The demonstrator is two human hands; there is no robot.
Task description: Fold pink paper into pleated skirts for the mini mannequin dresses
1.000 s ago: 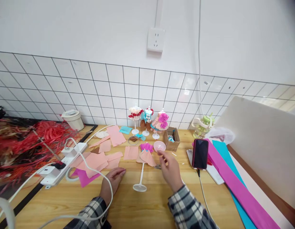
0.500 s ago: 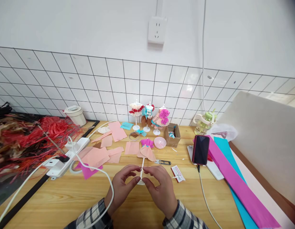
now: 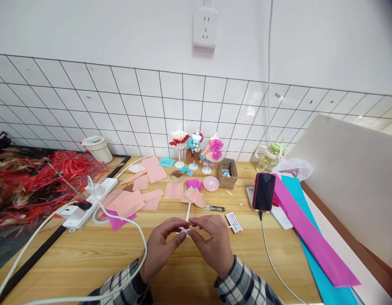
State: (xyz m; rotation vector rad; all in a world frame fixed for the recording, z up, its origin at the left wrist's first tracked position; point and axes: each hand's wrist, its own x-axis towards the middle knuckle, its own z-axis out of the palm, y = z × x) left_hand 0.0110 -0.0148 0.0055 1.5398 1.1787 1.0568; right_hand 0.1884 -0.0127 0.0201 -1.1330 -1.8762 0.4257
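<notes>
A miniature dress form (image 3: 193,196) with a peach paper skirt and a magenta ruffled top stands in front of me on a thin white stem. My left hand (image 3: 162,245) and my right hand (image 3: 211,241) meet just in front of its white base, thumbs and forefingers pinched close together. Whatever small piece the fingertips hold is too small to make out; something whitish shows between them. To the right of the skirt lie thread snips (image 3: 215,208) and a small red-and-white packet (image 3: 234,222).
Three dressed miniature forms (image 3: 195,149) stand at the wall beside a cardboard box (image 3: 227,174) and a pink bowl (image 3: 211,184). Peach paper pieces (image 3: 128,205) and a power strip (image 3: 89,203) are left. A phone (image 3: 264,191) and coloured paper strips (image 3: 313,228) lie right.
The view has tilted down slightly, so everything sits higher in the picture. My hands have stayed together near the stand's base, with the fingertips slightly closer to each other.
</notes>
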